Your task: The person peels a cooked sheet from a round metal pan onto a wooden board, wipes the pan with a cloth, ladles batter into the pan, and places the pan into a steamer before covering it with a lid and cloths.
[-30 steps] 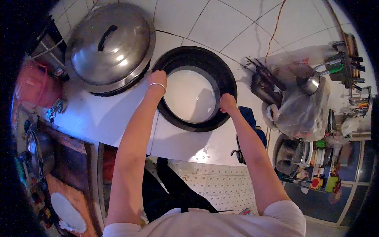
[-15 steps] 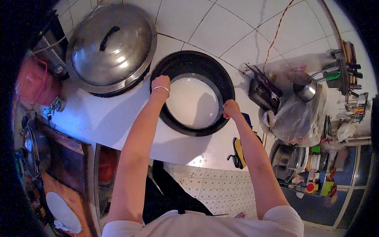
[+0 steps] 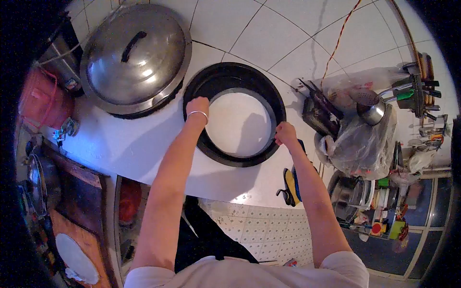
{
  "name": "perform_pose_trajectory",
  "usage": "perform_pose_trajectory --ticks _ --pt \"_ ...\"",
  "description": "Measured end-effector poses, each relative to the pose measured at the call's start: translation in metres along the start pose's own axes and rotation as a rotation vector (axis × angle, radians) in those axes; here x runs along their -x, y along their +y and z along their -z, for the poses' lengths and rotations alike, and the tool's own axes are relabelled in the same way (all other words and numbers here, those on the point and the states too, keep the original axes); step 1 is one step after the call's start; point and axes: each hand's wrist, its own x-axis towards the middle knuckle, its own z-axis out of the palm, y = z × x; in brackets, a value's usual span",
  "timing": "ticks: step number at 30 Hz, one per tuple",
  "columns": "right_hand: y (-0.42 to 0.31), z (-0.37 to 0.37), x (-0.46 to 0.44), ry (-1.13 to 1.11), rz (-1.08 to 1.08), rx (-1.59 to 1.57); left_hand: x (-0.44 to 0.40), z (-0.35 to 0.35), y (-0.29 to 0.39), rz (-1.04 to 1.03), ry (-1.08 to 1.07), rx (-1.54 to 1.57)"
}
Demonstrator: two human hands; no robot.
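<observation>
A round sieve (image 3: 238,123) with a pale mesh and a grey rim sits inside a wide black basin (image 3: 218,77) on the white counter (image 3: 153,153). My left hand (image 3: 198,108), with a bracelet at its wrist, is closed on the sieve's left rim. On the opposite side, my right hand (image 3: 285,134) grips the right rim, its fingers curled. Both hands are over the basin's inner edge. Whether anything lies under the mesh is hidden.
A big wok with a metal lid (image 3: 137,60) stands at the left rear, beside a red bucket (image 3: 45,98). To the right are a plastic bag (image 3: 367,144), a metal ladle (image 3: 372,111) and hanging utensils. A yellow and dark blue item (image 3: 290,186) lies near the front edge.
The view has shifted, so the basin appears slightly lower. The sieve has moved a little to the right inside the basin, with both hands still on its rim.
</observation>
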Motion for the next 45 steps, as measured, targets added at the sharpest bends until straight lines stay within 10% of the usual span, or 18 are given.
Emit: perform_pose_trajectory --ticks 33,45 --pt "0.018 -0.074 -0.04 0.481 0.32 0.425 -0.007 -0.005 -0.026 -0.012 0.34 0.022" --pt "0.034 -0.089 -0.066 0.096 0.117 0.184 -0.004 0.025 -0.018 0.02 0.241 -0.005"
